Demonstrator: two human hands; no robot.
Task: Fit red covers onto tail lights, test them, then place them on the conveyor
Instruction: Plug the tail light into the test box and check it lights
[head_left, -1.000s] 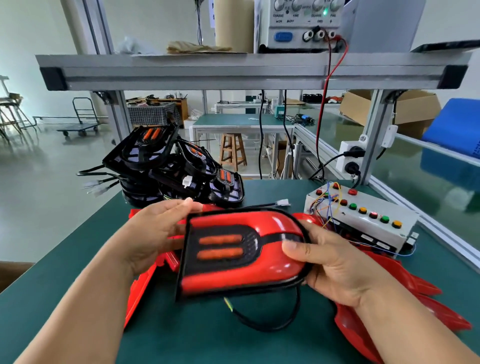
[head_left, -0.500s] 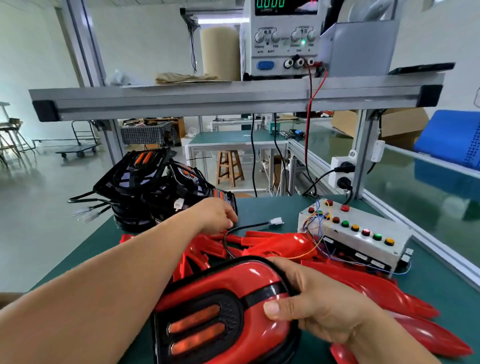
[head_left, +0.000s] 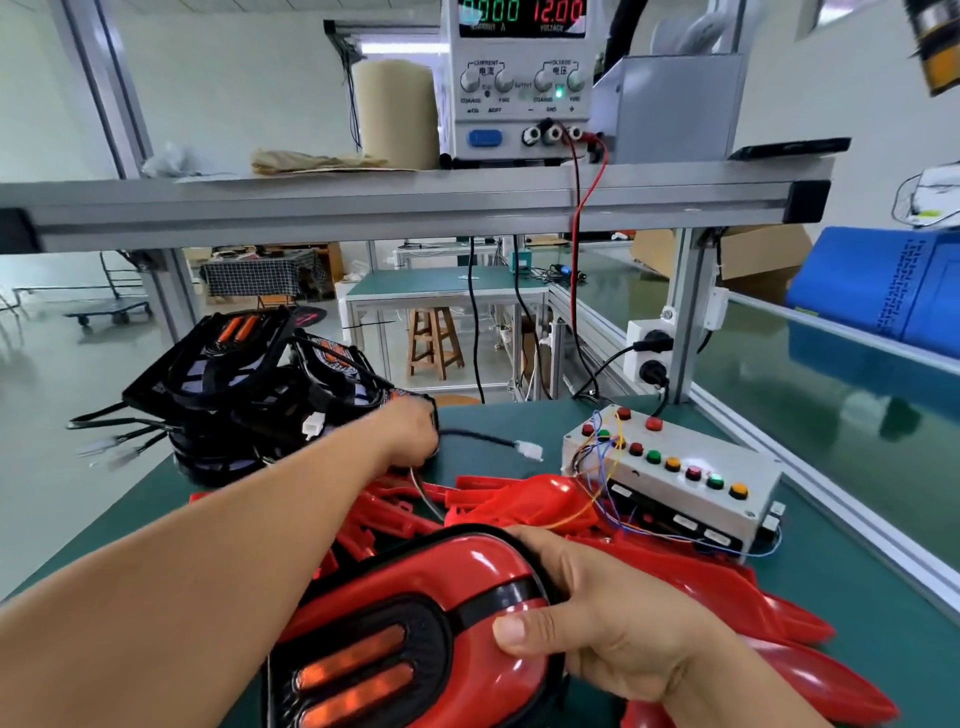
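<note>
Gripping a covered tail light (head_left: 415, 587) at the lower centre of the frame, the right hand (head_left: 597, 639) has its thumb over the red shell and its fingers wrapped round the edge. The left hand (head_left: 410, 431) reaches to mid-frame, its fingers apparently curled round a black cable (head_left: 478, 439) just short of the white connector (head_left: 530, 450). The test box (head_left: 675, 478) stands at centre right on the green counter (head_left: 857, 571), beside loose red covers (head_left: 524, 501). With only one hand supporting it, the light could slip onto the pile, and a hard tug might strain the cable or snag the box's loose wires. A second ago both hands held the light mid-frame. The left has since let go and stretched forward, and the light sits lower.
</note>
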